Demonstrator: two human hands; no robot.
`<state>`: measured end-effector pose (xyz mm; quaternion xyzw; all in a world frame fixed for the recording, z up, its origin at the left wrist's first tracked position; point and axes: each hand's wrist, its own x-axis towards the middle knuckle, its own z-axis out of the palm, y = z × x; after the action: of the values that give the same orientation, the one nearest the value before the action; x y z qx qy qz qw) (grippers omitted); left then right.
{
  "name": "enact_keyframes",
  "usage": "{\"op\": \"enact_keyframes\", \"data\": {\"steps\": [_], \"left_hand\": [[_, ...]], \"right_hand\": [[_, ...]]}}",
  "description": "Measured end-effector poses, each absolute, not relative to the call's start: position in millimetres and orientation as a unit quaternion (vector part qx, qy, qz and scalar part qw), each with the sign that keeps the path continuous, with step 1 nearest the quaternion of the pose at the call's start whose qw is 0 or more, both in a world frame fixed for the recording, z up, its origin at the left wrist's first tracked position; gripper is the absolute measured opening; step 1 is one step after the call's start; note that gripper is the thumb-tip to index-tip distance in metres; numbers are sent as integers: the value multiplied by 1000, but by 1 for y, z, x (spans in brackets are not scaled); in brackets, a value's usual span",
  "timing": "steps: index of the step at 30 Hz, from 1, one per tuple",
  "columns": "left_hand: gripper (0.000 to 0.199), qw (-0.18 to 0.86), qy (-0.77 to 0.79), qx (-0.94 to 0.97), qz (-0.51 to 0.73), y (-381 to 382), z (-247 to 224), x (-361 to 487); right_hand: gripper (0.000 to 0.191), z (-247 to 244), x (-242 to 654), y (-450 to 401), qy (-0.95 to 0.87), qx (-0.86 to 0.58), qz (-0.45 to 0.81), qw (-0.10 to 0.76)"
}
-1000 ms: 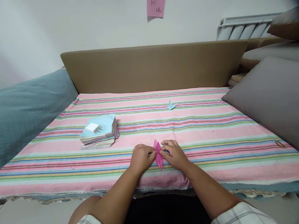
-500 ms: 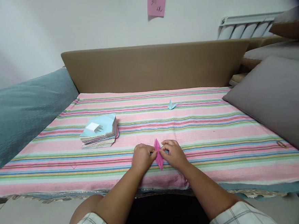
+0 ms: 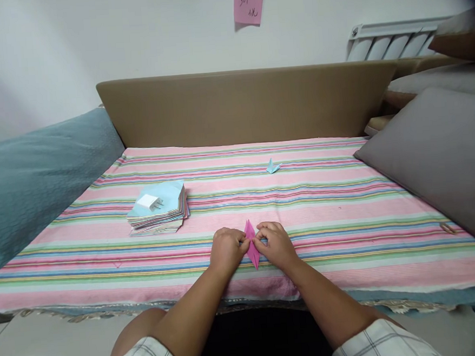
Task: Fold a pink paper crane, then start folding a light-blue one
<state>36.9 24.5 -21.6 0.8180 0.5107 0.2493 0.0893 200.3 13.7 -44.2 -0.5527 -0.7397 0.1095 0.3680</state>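
A pink folded paper (image 3: 251, 247), a narrow diamond with a split upper tip, lies on the striped cloth (image 3: 325, 215) near its front edge. My left hand (image 3: 228, 249) pinches its left edge between thumb and index finger. From the right side, my right hand (image 3: 275, 245) pinches the opposite edge, the fingertips of both hands nearly meeting over the middle of the paper. Farther back on the cloth sits a small light-blue folded paper (image 3: 273, 167), with pointed tips standing up.
To the left is a stack of paper sheets (image 3: 159, 218) with a white plug adapter (image 3: 148, 201) on top. Grey cushions (image 3: 439, 158) border the right side, near a small brown ring-like object (image 3: 447, 228). A brown backrest (image 3: 249, 106) stands behind.
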Motion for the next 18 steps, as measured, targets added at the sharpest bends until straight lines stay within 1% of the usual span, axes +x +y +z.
{"op": "enact_keyframes", "data": {"steps": [5, 9, 13, 18], "left_hand": [[13, 86, 510, 813, 266, 25, -25, 35], [5, 74, 518, 806, 277, 23, -25, 35], [15, 54, 522, 804, 279, 19, -23, 34], [19, 36, 524, 811, 258, 19, -24, 33]], "right_hand": [[10, -43, 200, 14, -736, -551, 114, 376], [5, -41, 200, 13, -728, -554, 123, 384], [5, -41, 202, 11, -738, -542, 133, 380], [7, -44, 203, 13, -757, -528, 130, 363]]}}
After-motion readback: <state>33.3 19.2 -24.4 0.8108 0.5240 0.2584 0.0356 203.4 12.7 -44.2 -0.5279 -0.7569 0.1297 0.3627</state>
